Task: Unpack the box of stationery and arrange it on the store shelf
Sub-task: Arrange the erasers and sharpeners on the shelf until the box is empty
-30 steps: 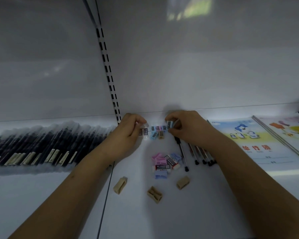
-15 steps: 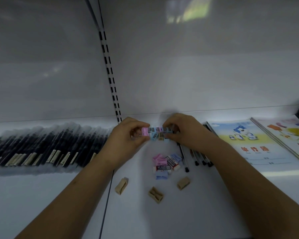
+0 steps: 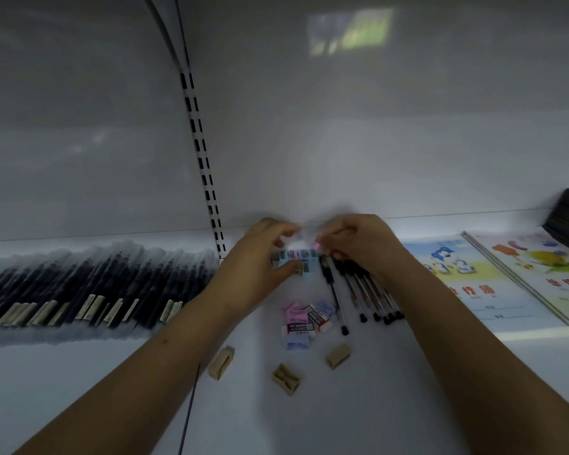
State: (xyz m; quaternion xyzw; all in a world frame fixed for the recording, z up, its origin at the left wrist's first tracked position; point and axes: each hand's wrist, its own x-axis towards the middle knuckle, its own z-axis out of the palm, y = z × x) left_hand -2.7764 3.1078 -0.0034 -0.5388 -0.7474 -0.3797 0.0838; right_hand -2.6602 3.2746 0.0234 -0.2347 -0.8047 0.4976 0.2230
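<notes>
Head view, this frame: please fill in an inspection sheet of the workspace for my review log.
Surface: white shelf, dimly lit.
Job's things: row of erasers at the back; loose eraser pile; three tan sharpeners; loose pens; wrapped black pens on the left; exercise books on the right.
Clutter: nothing seen.
Hands: left hand and right hand at the row's two ends; right pinches a pink eraser.
Cables: nothing seen.
Surroundings: slotted upright, white back panel.

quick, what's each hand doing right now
Left hand: fingers curled at the left end of the eraser row, thumb on a tan eraser.
Right hand: pinches a pink eraser at the row's right end.
</notes>
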